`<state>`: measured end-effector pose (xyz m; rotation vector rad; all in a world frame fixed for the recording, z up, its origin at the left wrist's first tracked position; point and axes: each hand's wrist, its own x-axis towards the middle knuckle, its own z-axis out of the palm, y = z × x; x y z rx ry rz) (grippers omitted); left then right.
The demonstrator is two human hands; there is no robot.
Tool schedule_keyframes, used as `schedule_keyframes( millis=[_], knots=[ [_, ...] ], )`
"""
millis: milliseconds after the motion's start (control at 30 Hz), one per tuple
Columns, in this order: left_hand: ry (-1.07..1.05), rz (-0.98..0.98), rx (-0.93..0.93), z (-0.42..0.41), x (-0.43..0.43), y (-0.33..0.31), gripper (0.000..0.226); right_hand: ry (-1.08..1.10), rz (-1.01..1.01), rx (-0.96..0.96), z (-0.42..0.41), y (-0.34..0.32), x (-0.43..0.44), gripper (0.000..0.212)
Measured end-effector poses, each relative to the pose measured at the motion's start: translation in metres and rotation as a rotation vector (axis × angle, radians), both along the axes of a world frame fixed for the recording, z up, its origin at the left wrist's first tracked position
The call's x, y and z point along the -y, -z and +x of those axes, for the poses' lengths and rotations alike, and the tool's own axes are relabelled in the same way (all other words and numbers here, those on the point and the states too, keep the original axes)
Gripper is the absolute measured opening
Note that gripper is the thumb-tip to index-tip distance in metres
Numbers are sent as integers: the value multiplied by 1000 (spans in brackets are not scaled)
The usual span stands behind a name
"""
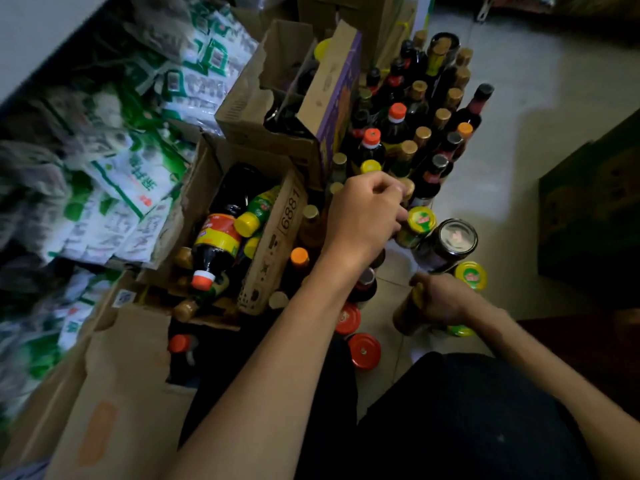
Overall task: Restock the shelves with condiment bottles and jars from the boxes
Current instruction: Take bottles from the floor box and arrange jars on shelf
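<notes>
My left hand (pixel 363 213) reaches over the standing bottles, its curled fingers pinching the top of a gold-capped bottle (pixel 408 189), right beside a yellow-lidded jar (pixel 420 221). Lower right, my right hand (pixel 446 299) grips a brown jar (pixel 407 315) held tilted just above the floor. An open cardboard box (pixel 277 237) to the left holds dark sauce bottles lying on their sides, one with an orange cap (pixel 202 279). A dense cluster of upright bottles (pixel 415 116) stands on the floor beyond my hands.
A second open box (pixel 329 84) with a purple side stands behind the first. Red-lidded jars (pixel 363 351), a dark jar with a shiny lid (pixel 453 240) and a yellow-lidded jar (pixel 471 275) stand on the floor. Green-and-white packets (pixel 138 168) fill the left. A dark carton (pixel 588 209) stands right.
</notes>
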<state>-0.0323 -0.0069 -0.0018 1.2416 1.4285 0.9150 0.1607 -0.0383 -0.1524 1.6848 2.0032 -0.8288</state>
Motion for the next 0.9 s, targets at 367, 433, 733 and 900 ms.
schedule_keyframes(
  millis=[367,433,733,900],
  knots=[
    [542,-191,346,-8,25,-15,68,236,11,-521,-13,-264,-43,46],
    [550,-149,489,-7,27,-26,74,236,66,-604,-24,-275,-40,46],
    [230,-168,684,-17,43,-16,78,836,372,-496,41,-147,-12,53],
    [54,-133,645,-43,42,-8,27,766,-72,-87,27,-1,33,68]
  ],
)
